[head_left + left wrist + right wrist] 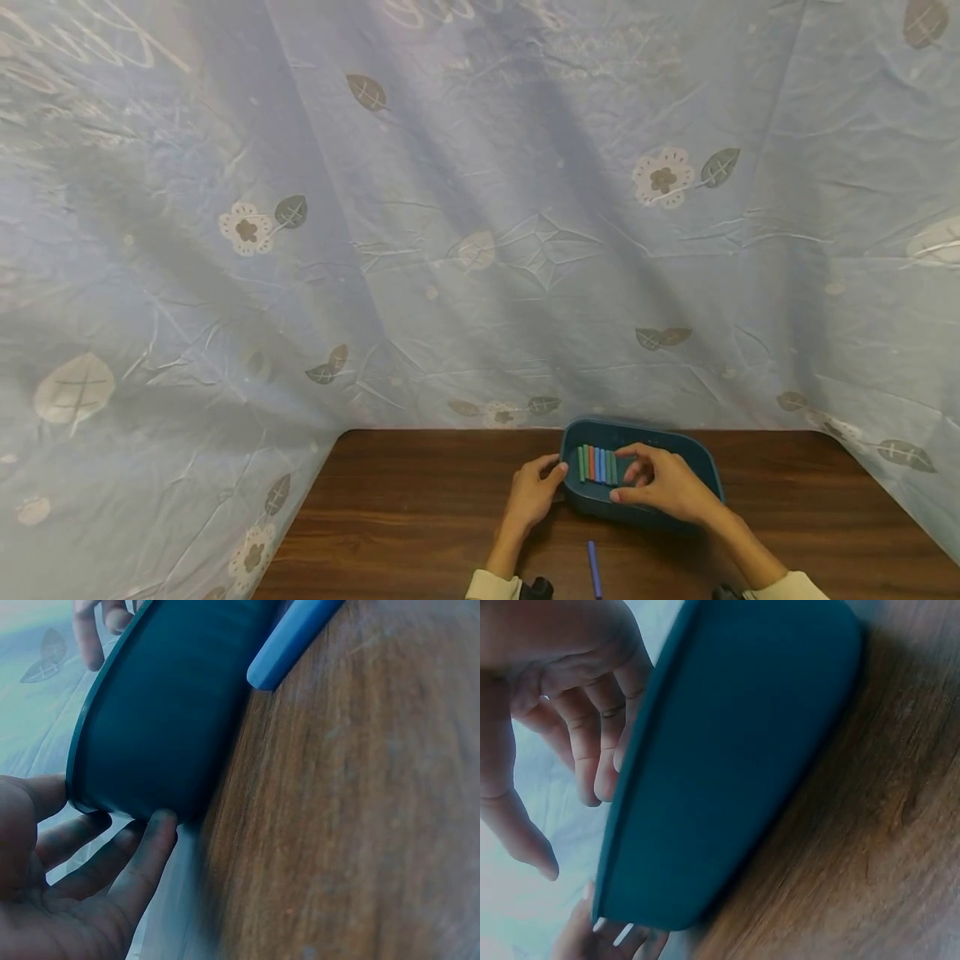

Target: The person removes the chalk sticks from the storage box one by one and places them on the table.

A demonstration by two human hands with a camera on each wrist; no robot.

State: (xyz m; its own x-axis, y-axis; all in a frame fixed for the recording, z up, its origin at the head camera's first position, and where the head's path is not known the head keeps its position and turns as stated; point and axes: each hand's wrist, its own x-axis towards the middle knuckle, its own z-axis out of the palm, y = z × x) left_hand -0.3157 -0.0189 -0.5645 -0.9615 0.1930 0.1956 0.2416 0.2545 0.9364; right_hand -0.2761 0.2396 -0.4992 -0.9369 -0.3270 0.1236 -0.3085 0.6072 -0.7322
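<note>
A dark teal bin (637, 515) stands on the table, with a row of green, red and blue sticks (597, 465) side by side at its left end. My left hand (532, 493) grips that end, thumb at the rim and fingers against the outer wall; the left wrist view shows this hand (90, 885) on the bin (169, 712). Over the bin is my right hand (671, 486), thumb and fingers spread apart beside the rightmost green stick; whether a fingertip touches it, I cannot tell. The right wrist view shows nothing held in this hand (570, 697), and the bin wall hides the sticks.
A single blue-violet stick (594, 569) lies on the brown wooden table (420, 517) in front of the bin; its end also shows as a blue stick (289, 649) in the left wrist view. Pale cloth (480, 317) with leaves and flowers hangs behind and beside the table.
</note>
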